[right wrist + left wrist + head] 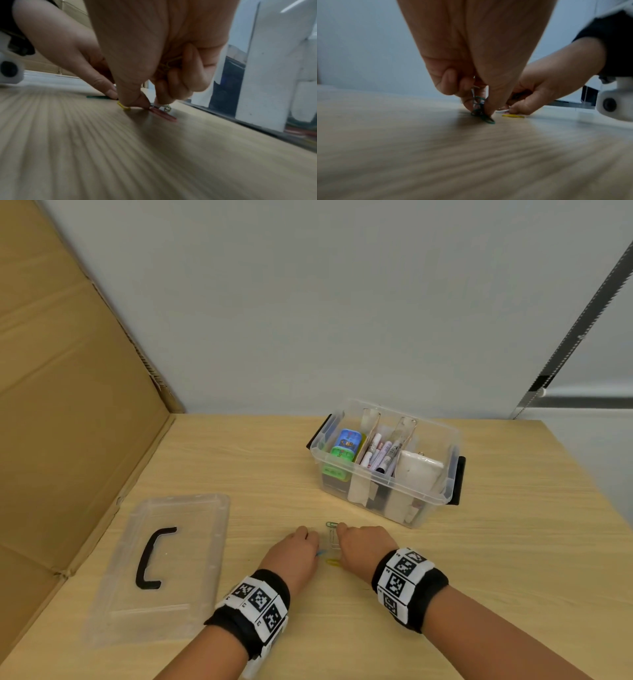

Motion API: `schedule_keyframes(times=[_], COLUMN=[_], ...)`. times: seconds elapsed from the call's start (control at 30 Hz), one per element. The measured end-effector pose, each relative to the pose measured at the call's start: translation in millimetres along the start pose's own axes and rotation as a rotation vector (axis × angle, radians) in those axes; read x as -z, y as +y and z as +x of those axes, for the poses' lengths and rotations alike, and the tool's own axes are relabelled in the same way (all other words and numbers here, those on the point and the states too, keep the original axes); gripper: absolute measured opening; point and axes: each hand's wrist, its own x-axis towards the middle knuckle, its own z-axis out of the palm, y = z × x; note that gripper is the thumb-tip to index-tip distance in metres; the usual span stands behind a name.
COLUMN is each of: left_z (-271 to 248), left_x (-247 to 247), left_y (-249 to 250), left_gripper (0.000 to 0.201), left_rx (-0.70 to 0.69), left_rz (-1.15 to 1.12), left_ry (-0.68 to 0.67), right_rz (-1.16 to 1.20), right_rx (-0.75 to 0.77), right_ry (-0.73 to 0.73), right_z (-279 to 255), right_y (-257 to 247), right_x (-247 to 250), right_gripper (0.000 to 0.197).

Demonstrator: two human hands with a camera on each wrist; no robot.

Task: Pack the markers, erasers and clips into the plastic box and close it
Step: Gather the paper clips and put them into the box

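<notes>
Both hands are down on the wooden table among loose paper clips [333, 537]. My left hand [295, 553] pinches green clips [479, 108] between thumb and fingers, one end lying on the table. My right hand [363, 546] has gold clips [169, 63] curled in its fingers, and its thumb and fingertips pinch at a red clip [163, 113] on the table. A yellow clip [123, 106] lies under the right thumb. The clear plastic box [424, 501] stands open behind, holding erasers [344, 451] and markers [380, 453]. Its lid [191, 542] lies flat to the left.
A cardboard sheet [68, 405] stands along the left side of the table. A white wall [342, 302] is behind. The table's right edge [589, 481] runs past the box. Bare wood lies in front of both wrists.
</notes>
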Motion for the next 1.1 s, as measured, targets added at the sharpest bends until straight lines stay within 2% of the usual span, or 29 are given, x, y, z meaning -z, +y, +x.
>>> schedule_keyframes(times=[0.1, 0.17, 0.27, 0.37, 0.43, 0.5, 0.53, 0.6, 0.67, 0.7, 0.73, 0.8, 0.87, 0.9, 0.93, 1.0, 1.03, 1.1], left_z=[1, 2, 1, -1, -2, -4, -5, -8, -9, -10, -9, -9, -9, -10, -12, -13, -14, -14], left_x=[1, -1, -1, 2, 6, 8, 9, 12, 12, 13, 13, 13, 11, 12, 13, 11, 10, 7], left_y=[-2, -11, -25, -30, -33, -36, -38, -39, -39, -38, -37, -34, -34, -34, -33, -32, -31, -29], left_gripper=[0.025, 0.024, 0.023, 0.028, 0.028, 0.024, 0.021, 0.018, 0.023, 0.026, 0.028, 0.029, 0.023, 0.017, 0.023, 0.051, 0.058, 0.056], left_rx=[0.014, 0.031, 0.091, 0.323, 0.422, 0.438, 0.432, 0.429, 0.445, 0.455, 0.455, 0.366, 0.213, 0.155, 0.131, 0.129, 0.128, 0.107], left_rz=[-0.039, -0.229, -0.690, -1.295, -1.629, -1.844, -1.915, -1.991, -1.962, -1.898, -1.794, -1.430, -0.920, -0.726, -0.585, -0.435, -0.389, -0.336], left_ry=[-0.004, 0.013, 0.013, 0.009, 0.000, -0.026, -0.046, -0.092, -0.113, -0.108, -0.090, -0.037, 0.040, 0.052, 0.026, -0.077, -0.110, -0.104], right_rz=[0.013, 0.061, 0.132, 0.156, 0.190, 0.395, 0.591, 1.195, 1.864, 2.055, 2.132, 2.103, 1.899, 1.707, 1.456, 0.941, 0.742, 0.487], right_rx=[-0.044, -0.079, -0.092, -0.083, -0.078, -0.077, -0.084, -0.134, -0.131, -0.111, -0.104, -0.120, -0.162, -0.162, -0.148, -0.080, -0.049, -0.030], right_ry=[-0.031, -0.056, -0.068, -0.083, -0.082, -0.070, -0.056, -0.039, -0.055, -0.062, -0.055, -0.049, -0.048, -0.033, -0.005, 0.055, 0.049, 0.014], right_z=[0, -2, -8, -14, -18, -19, -20, -21, -24, -26, -27, -25, -21, -19, -18, -16, -17, -18], right_y=[-1, 1, 7, 9, 11, 16, 21, 31, 36, 37, 36, 34, 32, 30, 27, 20, 15, 5], right_x=[0, 2, 3, 2, -1, -5, -7, -9, -9, -9, -9, -10, -9, -8, -8, -9, -9, -9], right_gripper=[0.033, 0.036, 0.041, 0.038, 0.033, 0.022, 0.018, 0.022, 0.023, 0.023, 0.026, 0.036, 0.036, 0.031, 0.026, 0.015, 0.014, 0.022])
